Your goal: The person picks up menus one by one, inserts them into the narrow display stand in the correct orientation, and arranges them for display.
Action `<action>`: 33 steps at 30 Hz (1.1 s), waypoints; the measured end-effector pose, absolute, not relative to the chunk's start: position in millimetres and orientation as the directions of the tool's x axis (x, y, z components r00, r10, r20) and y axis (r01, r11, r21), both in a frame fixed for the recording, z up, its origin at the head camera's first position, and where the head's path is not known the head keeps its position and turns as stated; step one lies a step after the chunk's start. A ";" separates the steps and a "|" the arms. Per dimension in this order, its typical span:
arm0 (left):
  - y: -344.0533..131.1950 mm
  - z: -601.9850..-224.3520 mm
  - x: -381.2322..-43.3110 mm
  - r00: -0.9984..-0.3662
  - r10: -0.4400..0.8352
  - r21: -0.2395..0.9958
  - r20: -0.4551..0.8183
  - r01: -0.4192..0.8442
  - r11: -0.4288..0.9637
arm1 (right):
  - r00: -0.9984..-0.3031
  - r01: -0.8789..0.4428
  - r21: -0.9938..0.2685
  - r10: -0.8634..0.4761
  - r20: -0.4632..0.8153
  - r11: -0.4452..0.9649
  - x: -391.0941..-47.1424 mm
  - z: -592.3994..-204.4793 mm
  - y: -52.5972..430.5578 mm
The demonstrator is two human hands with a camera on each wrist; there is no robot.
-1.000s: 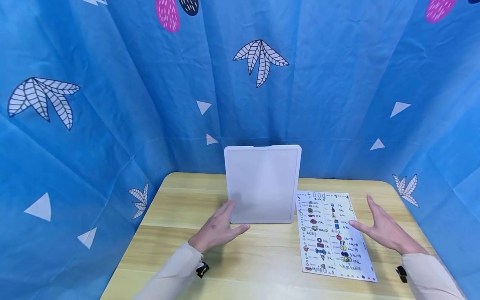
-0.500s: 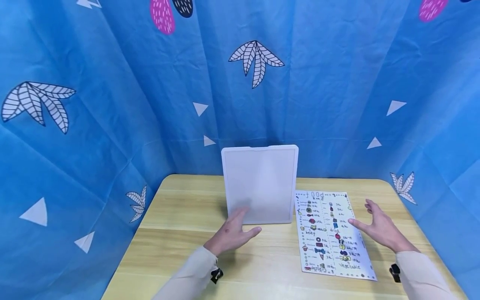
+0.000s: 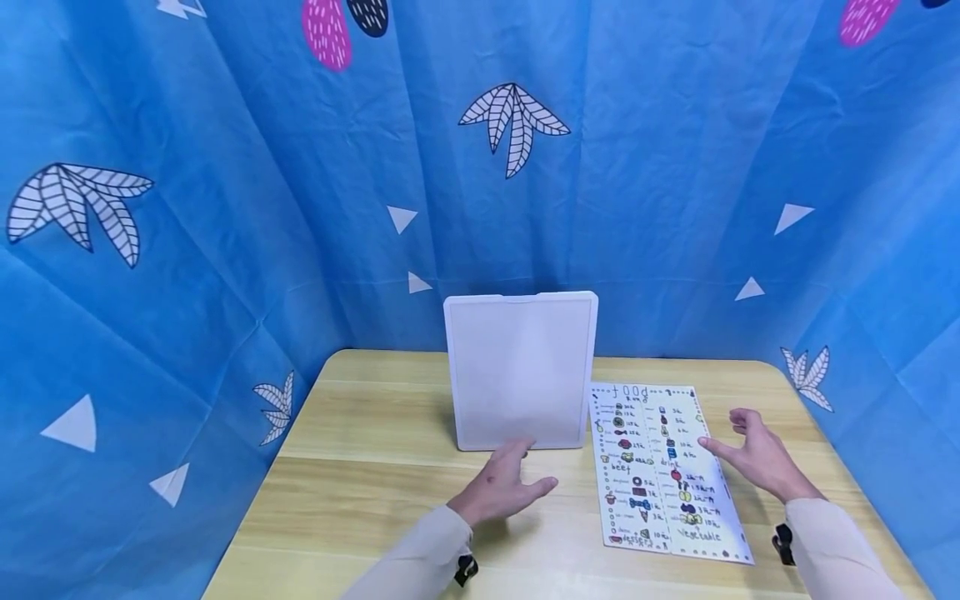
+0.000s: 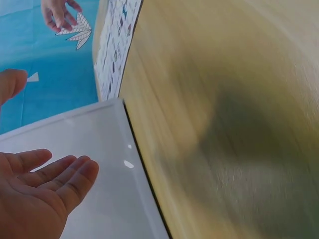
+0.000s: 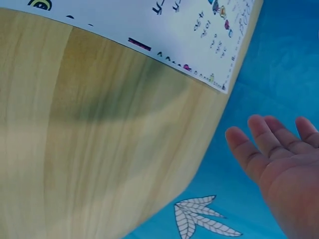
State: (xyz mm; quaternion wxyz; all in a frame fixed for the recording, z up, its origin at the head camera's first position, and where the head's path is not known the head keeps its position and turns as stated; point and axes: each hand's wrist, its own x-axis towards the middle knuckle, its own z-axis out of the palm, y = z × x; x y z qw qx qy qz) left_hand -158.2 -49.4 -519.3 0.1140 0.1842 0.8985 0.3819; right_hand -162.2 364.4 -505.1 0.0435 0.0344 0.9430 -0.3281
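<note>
My left hand (image 3: 501, 487) hovers over the table just in front of a white framed board (image 3: 522, 367), its fingertips overlapping the board's lower edge in the head view. Nothing lies in its grasp; the left wrist view shows the fingers (image 4: 75, 181) loosely extended, palm sideways. My right hand (image 3: 761, 458) is held above the right edge of a white hand-drawn menu sheet (image 3: 656, 517) headed "food", with small coloured drawings and prices. Its fingers are relaxed and hold nothing, the thumb apart from them. The board stands leaning back near the rear of the table.
Everything rests on a light wood-grain table (image 3: 360, 467) with rounded corners. A blue patterned curtain (image 3: 645, 167) hangs close behind and along both sides. The menu lies flat to the right of the board.
My left hand has moved right and towards me, from the board's lower left corner to below its middle. The right hand's fingers have curled slightly. Board and menu stay put.
</note>
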 end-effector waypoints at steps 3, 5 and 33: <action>-42.3 -521.6 -158.2 -0.906 0.418 0.725 -0.067 0.244 0.644 | -0.992 0.109 -0.617 0.047 -0.116 0.779 -164.4 -508.9 366.1; -38.6 -522.9 -158.4 -0.904 0.421 0.717 -0.070 0.248 0.652 | -0.991 0.118 -0.621 0.054 -0.121 0.775 -165.2 -510.7 366.9; 2.3 -537.4 -159.4 -0.883 0.467 0.756 -0.044 0.276 0.594 | -0.979 0.180 -0.668 0.062 -0.196 0.722 -172.3 -521.3 370.2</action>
